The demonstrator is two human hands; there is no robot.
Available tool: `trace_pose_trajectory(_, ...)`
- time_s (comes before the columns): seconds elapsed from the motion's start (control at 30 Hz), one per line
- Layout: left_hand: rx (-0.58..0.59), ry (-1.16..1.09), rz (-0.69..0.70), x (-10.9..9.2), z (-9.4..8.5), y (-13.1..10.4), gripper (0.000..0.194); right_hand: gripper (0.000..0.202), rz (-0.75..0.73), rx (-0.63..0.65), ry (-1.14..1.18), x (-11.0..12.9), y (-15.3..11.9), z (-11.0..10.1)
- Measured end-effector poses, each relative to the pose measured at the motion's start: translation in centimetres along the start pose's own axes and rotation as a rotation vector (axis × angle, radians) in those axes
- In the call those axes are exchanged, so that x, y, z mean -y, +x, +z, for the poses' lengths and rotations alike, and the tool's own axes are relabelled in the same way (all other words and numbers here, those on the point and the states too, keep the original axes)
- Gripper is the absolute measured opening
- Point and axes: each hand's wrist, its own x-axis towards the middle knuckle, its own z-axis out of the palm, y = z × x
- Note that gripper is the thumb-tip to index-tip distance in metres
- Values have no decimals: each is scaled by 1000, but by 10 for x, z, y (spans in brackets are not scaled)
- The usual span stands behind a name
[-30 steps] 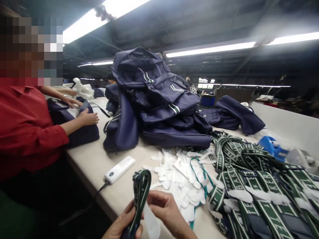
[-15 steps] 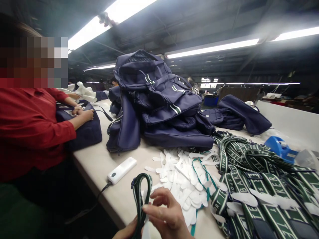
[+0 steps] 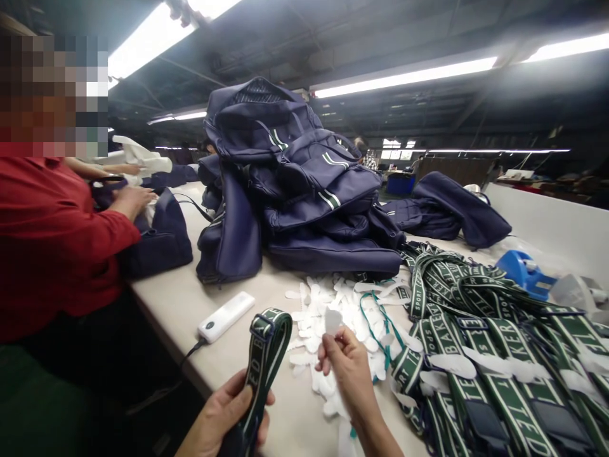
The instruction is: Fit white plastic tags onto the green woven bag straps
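My left hand (image 3: 228,409) is closed around a folded green strap (image 3: 264,355) with white lettering, its looped end pointing up. To its right, my right hand (image 3: 345,358) pinches a small white paper piece (image 3: 333,319) between thumb and fingers. Beneath and behind that hand spreads a heap of white paper pieces (image 3: 309,330) with a thin teal ribbon (image 3: 387,324) across it. More green lettered straps (image 3: 504,339) lie at the right, several with white pieces around them.
Navy bags (image 3: 328,254) form a tall pile at the table's middle. A white power bank (image 3: 226,317) with a cable lies near the left edge (image 3: 162,324). Blue tape dispenser (image 3: 526,273) at right. A person in a red shirt (image 3: 61,235) handles a navy bag (image 3: 166,238) at left.
My right hand has moved away from the strap to the paper heap and now holds a white piece. The strap is raised more into view. The person's hands at left have shifted.
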Motion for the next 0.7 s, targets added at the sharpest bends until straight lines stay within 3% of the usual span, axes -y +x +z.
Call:
trace_pose_trajectory(0.07, 64, 115, 46, -5, 6, -2, 35, 46, 102, 27, -85, -14, 1, 5)
trace_pose_trajectory(0.2, 168, 265, 59, 4, 7, 7, 48, 38, 142, 279, -84, -31, -14, 23)
trace_pose_trajectory(0.4, 122, 207, -71, 19, -13, 20, 67, 39, 79, 523, -187, -23, -24, 26)
trace_pose_trajectory(0.5, 184, 158, -123, 18, -16, 16, 57, 44, 95, 570, -76, -20, -25, 27)
trace_pose_trajectory(0.63, 257, 150, -145, 18, -18, 13, 38, 30, 230, 602, 4, -17, -26, 24)
trace_pose_trajectory(0.7, 247, 192, -141, 20, -18, 13, 38, 48, 271, 578, -15, -15, -25, 20)
